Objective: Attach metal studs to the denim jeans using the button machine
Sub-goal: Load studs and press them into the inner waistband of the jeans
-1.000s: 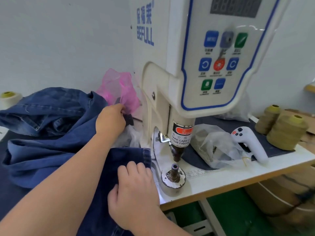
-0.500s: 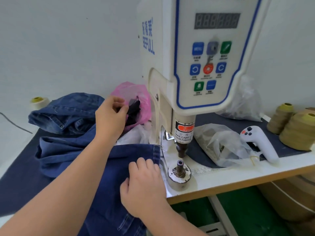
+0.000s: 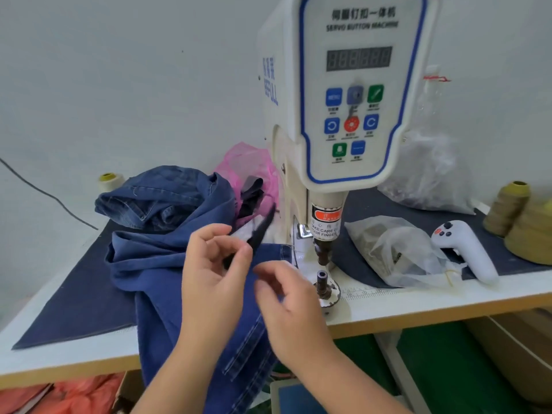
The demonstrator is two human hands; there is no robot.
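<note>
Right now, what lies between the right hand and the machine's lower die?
In the head view, only a short stretch of denim jeans and bare white table edge separates the right hand from the lower die; no stud shows there.

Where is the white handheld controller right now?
In the head view, the white controller lies on the table's right side, right of the clear plastic bag, left of the thread cones.

Your left hand [image 3: 213, 264] pinched a dark strip of fabric [image 3: 257, 234] above the denim jeans [image 3: 167, 258], which lay draped over the table [image 3: 418, 306] edge. Your right hand [image 3: 286, 297], blurred, hovered with fingers loosely curled just beside the button machine [image 3: 352, 115] and its lower die post [image 3: 323, 283]. A pink bag [image 3: 248, 162] sat behind the jeans.
</note>
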